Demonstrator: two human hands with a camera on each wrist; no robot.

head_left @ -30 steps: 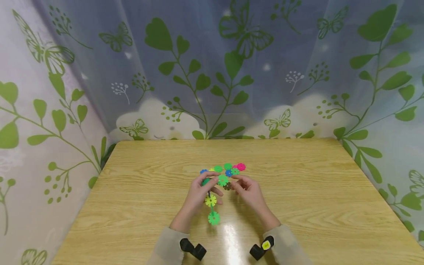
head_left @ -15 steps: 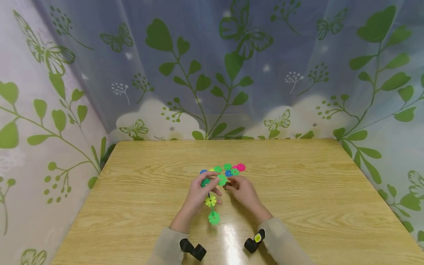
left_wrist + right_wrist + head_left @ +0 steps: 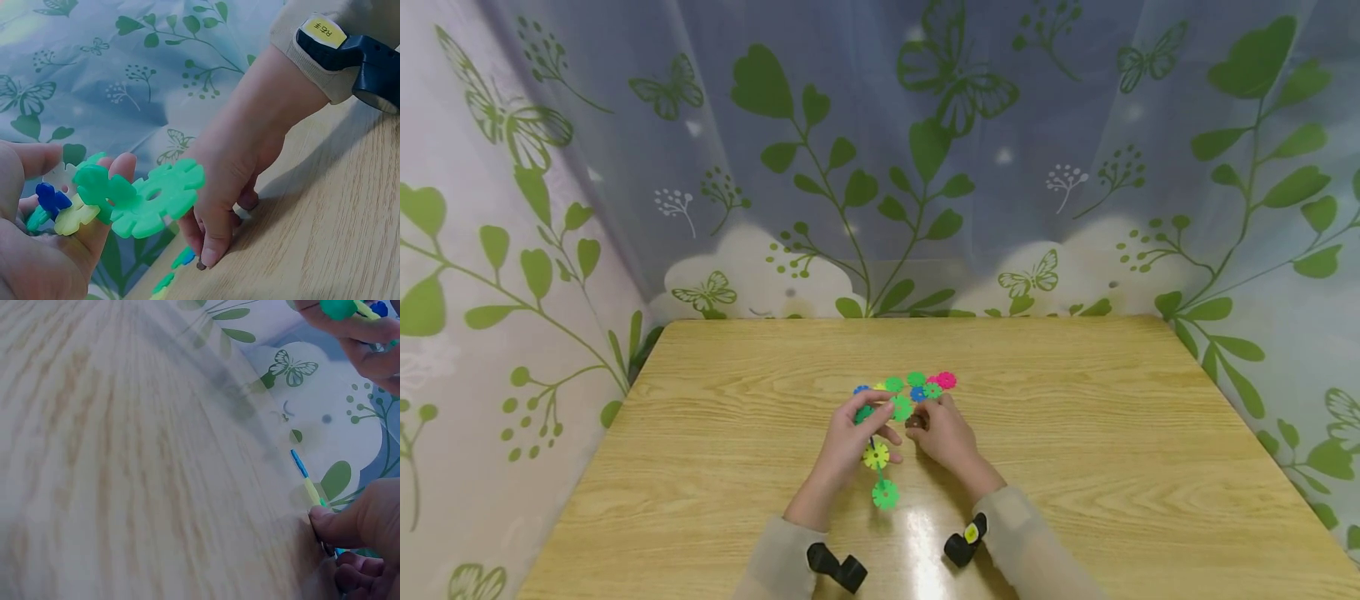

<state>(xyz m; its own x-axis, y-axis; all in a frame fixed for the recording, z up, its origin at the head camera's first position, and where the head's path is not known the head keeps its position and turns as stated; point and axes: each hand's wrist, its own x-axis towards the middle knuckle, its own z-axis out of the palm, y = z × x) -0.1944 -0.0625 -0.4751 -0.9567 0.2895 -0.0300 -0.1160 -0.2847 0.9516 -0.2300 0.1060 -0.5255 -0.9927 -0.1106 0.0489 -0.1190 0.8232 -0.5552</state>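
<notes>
My left hand holds up a joined string of flower-shaped interlocking discs. Its thumb presses a light green disc; below hang a yellow disc and another green disc. In the left wrist view the green disc juts out beyond the fingers, with blue, yellow and white pieces behind it. Down at the tabletop, my right hand pinches a brown disc between thumb and fingers. The left wrist view shows only a small bit of that brown disc at the fingertips.
Just beyond the hands lie loose discs, among them a blue disc, a green disc and a pink disc. The wooden table ends at a patterned curtain at the back and sides.
My right hand has shifted left and its wrist has swung inward, with its thumb and fingers now around the brown disc. My left hand stays nearly still with the string of discs.
</notes>
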